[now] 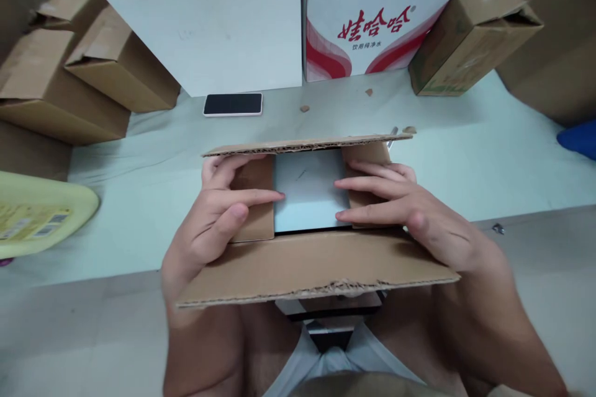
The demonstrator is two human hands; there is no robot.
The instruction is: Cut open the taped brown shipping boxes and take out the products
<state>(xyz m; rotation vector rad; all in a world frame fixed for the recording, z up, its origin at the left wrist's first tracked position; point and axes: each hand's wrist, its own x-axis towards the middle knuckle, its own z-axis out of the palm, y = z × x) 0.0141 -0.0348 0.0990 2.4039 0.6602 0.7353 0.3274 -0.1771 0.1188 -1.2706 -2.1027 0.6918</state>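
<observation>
A brown cardboard box (321, 263) stands at the table's near edge in front of my body, its long front and back flaps raised. Its two short side flaps are folded inward. Between them shows a pale, light-blue flat surface (310, 198) with a small dark mark. My left hand (212, 220) lies over the left side flap, fingers stretched out, index tip at the pale surface. On the right side flap rests my right hand (395, 201), its fingers extended and spread, two tips reaching the pale surface. The box's lower part is hidden.
A phone (233, 104) lies behind the box on the pale green table (465, 149). White cartons (209, 31) and a red-lettered carton (377, 31) line the back. Brown boxes (123, 62) stand left, another narrow box (465, 43) right. A yellow bottle (41, 214) is at left.
</observation>
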